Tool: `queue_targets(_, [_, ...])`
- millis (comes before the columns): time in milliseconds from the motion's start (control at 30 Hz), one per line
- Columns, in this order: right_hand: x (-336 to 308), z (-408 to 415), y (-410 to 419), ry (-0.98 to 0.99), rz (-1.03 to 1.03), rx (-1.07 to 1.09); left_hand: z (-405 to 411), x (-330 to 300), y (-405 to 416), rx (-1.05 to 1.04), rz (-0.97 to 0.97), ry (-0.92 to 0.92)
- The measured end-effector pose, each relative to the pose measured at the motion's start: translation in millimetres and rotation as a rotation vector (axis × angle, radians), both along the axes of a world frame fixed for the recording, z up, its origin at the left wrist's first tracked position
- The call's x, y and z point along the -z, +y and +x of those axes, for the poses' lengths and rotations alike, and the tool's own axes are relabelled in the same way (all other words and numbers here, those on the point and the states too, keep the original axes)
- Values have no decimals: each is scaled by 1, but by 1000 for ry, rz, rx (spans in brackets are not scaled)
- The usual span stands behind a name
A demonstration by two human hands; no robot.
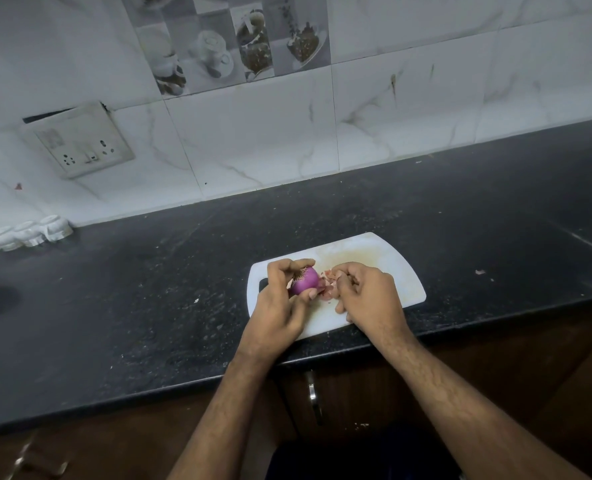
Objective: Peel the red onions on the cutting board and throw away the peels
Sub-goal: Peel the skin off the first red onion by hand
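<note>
A white cutting board point(374, 258) lies on the black counter near its front edge. My left hand point(280, 303) grips a purple-red onion point(305, 280) just above the board's left part, fingers over the top and thumb below. Most of the onion shows smooth and shiny. My right hand point(367, 292) is beside it to the right, with fingers curled around pale pink onion peels point(327, 282). Some peel scraps lie on the board between the two hands. No other onion is visible.
The black stone counter point(149, 289) stretches left and right, with a stray peel scrap point(480, 271) right of the board. White ceramic holders point(31, 233) stand at the back left. A wall socket point(79, 143) sits on the tiled wall. Below the counter edge is a cabinet handle point(311, 393).
</note>
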State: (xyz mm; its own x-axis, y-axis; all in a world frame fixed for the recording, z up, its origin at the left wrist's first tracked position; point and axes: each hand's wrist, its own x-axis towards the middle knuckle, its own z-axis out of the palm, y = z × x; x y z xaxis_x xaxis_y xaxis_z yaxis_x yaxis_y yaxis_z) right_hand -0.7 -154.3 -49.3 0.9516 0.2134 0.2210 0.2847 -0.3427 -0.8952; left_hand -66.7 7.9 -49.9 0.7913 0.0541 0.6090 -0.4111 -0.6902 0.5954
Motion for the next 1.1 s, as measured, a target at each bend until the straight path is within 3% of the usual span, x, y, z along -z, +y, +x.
queue_targets(133, [-1,-2,-1,-30,39,-12,2,3,2,8,5,14])
queue_targets(333, [-2,-2,-2,-52,66,-203,2,4,2,26,12,14])
queue_targets(1100, [-2,-1,-5,-25,70,-223,-2,-3,-1,44,130,42])
